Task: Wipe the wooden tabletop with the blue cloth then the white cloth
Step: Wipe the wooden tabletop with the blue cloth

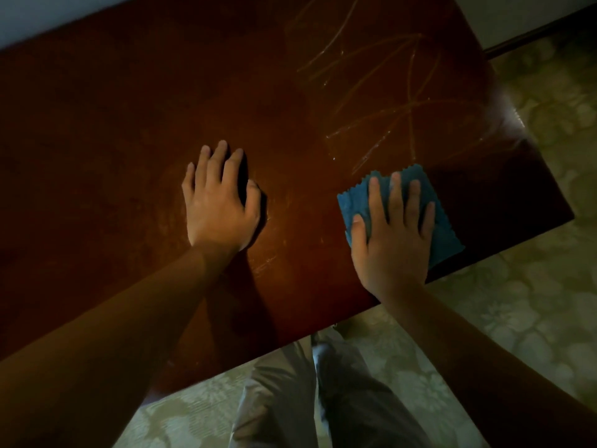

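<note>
Blue cloth point(392, 202) lies flat near the wooden tabletop's point(129, 124) four o'clock corner, pinned under her right hand point(392, 240), fingers straight, for wiping. Left hand point(219, 205), at nine o'clock of it, presses flat, probably bracing. No white cloth visible.

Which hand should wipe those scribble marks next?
The right hand. It already presses flat on the blue cloth, just below the pale scribble marks. The left hand rests bare on the tabletop, farther away.
</note>
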`<state>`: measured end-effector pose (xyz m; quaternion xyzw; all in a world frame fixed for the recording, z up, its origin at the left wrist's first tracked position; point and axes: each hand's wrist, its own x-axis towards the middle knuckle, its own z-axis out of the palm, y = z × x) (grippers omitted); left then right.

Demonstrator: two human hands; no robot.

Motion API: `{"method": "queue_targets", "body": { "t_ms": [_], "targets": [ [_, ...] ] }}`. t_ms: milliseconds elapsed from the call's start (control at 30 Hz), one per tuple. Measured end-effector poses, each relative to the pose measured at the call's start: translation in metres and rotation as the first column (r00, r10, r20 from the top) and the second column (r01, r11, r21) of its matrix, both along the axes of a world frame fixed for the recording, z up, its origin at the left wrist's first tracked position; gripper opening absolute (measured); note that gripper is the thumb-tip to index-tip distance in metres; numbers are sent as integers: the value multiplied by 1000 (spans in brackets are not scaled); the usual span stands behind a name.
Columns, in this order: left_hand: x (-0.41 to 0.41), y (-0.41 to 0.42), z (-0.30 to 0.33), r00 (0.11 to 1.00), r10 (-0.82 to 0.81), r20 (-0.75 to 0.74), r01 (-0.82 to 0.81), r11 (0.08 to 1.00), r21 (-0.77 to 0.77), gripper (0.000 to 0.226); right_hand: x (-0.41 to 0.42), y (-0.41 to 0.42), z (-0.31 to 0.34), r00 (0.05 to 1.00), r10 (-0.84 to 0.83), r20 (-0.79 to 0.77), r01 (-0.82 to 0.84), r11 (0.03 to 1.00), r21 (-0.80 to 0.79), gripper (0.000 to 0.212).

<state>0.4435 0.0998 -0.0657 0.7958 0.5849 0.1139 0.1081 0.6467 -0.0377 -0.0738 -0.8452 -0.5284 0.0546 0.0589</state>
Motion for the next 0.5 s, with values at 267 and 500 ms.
{"method": "queue_targets", "body": {
  "t_ms": [267, 500],
  "targets": [
    [0, 1, -6, 1000, 8, -7, -7, 999, 47, 52, -70, 27, -2, 982, 187, -16, -187, 982, 19, 61],
    [-2, 3, -11, 1000, 14, -20, -13, 998, 63, 51, -68, 29, 1, 935, 352, -44, -352, 936, -4, 63]
  ]
}}
